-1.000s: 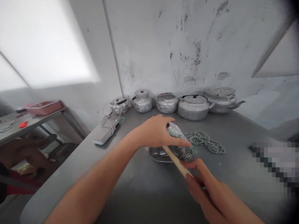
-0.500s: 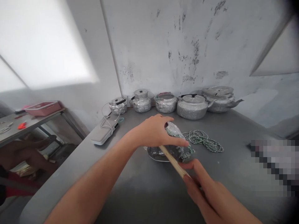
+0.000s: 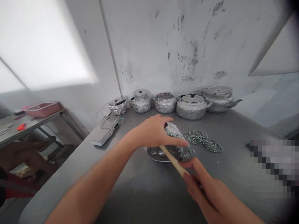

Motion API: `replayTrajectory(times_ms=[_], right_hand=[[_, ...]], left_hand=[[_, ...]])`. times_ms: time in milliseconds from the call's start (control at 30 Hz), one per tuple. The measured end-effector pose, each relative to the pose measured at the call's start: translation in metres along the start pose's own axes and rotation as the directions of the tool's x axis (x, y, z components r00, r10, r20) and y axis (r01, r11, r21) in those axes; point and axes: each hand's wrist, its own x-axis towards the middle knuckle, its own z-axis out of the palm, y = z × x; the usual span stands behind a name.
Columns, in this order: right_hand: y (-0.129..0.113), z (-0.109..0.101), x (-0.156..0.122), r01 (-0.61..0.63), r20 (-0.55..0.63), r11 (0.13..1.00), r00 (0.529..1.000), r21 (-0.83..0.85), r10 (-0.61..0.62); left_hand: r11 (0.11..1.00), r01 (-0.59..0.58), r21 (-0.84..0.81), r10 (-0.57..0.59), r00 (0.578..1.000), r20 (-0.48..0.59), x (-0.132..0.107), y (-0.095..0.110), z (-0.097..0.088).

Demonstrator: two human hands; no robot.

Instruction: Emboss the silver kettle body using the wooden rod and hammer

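In the middle of the table, a silvery metal pot (image 3: pixel 161 154) is tipped so its dark opening faces me. Green-and-white cord (image 3: pixel 186 152) is wound along its right side. My left hand (image 3: pixel 156 130) grips it from above, thumb stretched across the cord, and hides much of its body. A pale wooden stick (image 3: pixel 174 162) slants from under my left palm across the opening. Its near end is pinched between thumb and fingers of my right hand (image 3: pixel 198 179). Whether the stick's far tip touches the pot is hidden.
Several hammered metal kettles (image 3: pixel 193 109) line the wall. Looped cord (image 3: pixel 204 141) lies right of the pot. A grey power bank (image 3: pixel 100 138) with a cable sits on the left. On a side table stands a pink basket (image 3: pixel 43 110); a person's legs (image 3: pixel 30 155) show below.
The view has shifted very slightly. Both hands keep the same hold, and the pot and stick stay almost where they were.
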Motion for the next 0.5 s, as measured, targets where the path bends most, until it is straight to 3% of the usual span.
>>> replayTrajectory(times_ms=[233,300,433,467,500], right_hand=[[-0.002,-0.001,0.002,-0.215,0.167,0.965,0.968,0.153,0.189],[-0.007,-0.001,0.002,-0.322,0.260,0.926,0.928,0.196,0.268],[-0.015,-0.002,0.004,-0.592,0.454,0.752,0.777,0.290,0.437],[-0.016,-0.003,0.005,-0.613,0.457,0.732,0.764,0.296,0.456],[-0.017,-0.003,0.005,-0.588,0.430,0.753,0.786,0.295,0.445]], left_hand=[[1.000,0.007,-0.001,-0.007,1.000,-0.026,0.001,0.000,0.003],[1.000,-0.001,-0.002,0.001,1.000,-0.031,0.000,0.000,0.003],[1.000,0.014,0.007,-0.013,0.999,-0.041,0.000,0.002,0.004],[1.000,0.020,0.005,-0.020,0.999,-0.043,0.000,0.003,0.004],[1.000,0.025,0.002,-0.025,0.999,-0.045,0.000,0.004,0.005]])
